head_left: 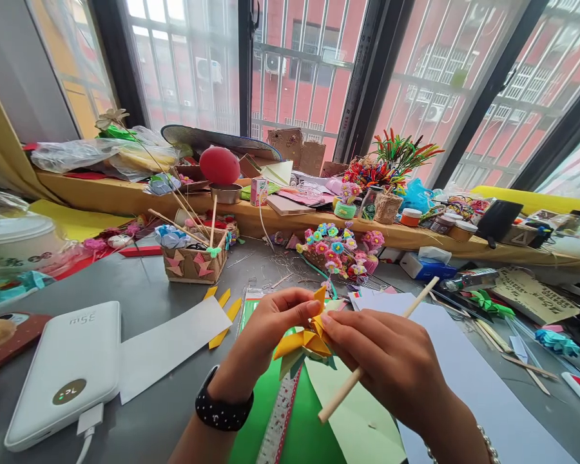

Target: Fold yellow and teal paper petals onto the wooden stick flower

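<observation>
A yellow and green folded paper flower point(305, 343) is held up in front of me. My left hand point(263, 335), with a dark dotted strap at the wrist, pinches one of its upright yellow petals between thumb and fingers. My right hand point(391, 361) presses its fingertips to the flower's right side. The same hand also grips a wooden stick point(341, 395), whose two ends stick out past the fingers. Beneath the hands lie a green sheet point(304, 419), a ruler point(279, 412) and pale green paper point(357, 412).
To the left are a white power bank point(72, 367) with a cable, a white paper strip point(169, 348) and folded yellow strips point(225, 316). A decorated basket point(193, 264) stands behind them. Colourful small flowers point(336, 251) sit at the back, a tissue pack point(428, 264) at right.
</observation>
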